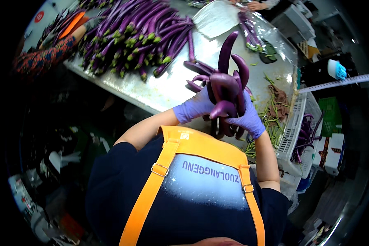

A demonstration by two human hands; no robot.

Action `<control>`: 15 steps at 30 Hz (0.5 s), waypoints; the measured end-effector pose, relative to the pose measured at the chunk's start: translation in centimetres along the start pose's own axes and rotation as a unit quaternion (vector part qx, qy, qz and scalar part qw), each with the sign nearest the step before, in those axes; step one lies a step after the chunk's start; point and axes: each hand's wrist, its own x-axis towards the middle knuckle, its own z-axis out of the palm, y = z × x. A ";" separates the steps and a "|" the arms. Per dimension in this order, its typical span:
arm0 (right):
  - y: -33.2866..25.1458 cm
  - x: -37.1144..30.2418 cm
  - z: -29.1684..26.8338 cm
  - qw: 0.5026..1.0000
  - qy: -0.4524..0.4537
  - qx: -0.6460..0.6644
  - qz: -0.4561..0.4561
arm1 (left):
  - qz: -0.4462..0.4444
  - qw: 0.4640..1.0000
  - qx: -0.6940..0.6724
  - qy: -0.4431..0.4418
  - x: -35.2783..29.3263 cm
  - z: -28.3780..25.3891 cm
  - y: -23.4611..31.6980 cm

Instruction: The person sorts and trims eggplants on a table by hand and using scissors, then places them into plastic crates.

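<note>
Both my hands wear purple gloves and clasp a bunch of long purple eggplants (225, 86) from two sides, held in front of my orange apron. My left hand (194, 106) wraps the bunch's left side; my right hand (250, 117) grips its right side with the thumb across the front. Several tips curve upward, some at uneven heights. Lower parts of the bunch are partly hidden by my hands. Behind it, a few loose eggplants (199, 65) lie on the metal table (151, 92). A large heap of eggplants (139, 37) with green stem ends covers the table's far left.
Cut green stems (270, 123) and a brown cloth (278, 100) lie at the table's right. Beside it stands a white crate (291, 139) with eggplants. Farther off are a white sheet (215, 18) and bagged eggplants (250, 33). Another person's patterned sleeve (47, 59) reaches in at left.
</note>
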 end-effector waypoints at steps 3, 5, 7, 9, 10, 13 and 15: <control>-1.5 -1.2 0.6 0.996 0.067 0.035 -0.040 | 0.070 0.985 0.152 -0.045 0.9 -1.7 4.5; -0.5 -0.8 0.9 0.977 0.060 -0.174 -0.110 | 0.096 0.986 0.136 -0.029 0.8 -2.1 6.6; 1.6 -1.1 1.2 0.913 0.067 -0.369 -0.160 | 0.108 0.989 0.098 -0.009 1.2 -2.0 8.8; 4.2 -1.4 2.6 0.942 0.102 -0.279 -0.155 | 0.125 0.974 0.189 -0.028 0.1 -1.7 4.9; 6.1 -1.7 3.4 0.935 0.126 -0.285 -0.172 | 0.127 0.960 0.246 -0.034 -0.6 -1.1 1.5; 7.9 -1.3 4.3 0.929 0.111 -0.304 -0.180 | -0.056 0.984 -0.056 -0.161 -0.5 -2.0 1.2; 8.5 -1.6 5.0 0.923 0.122 -0.310 -0.191 | -0.092 0.974 -0.094 -0.183 -1.1 -2.2 0.9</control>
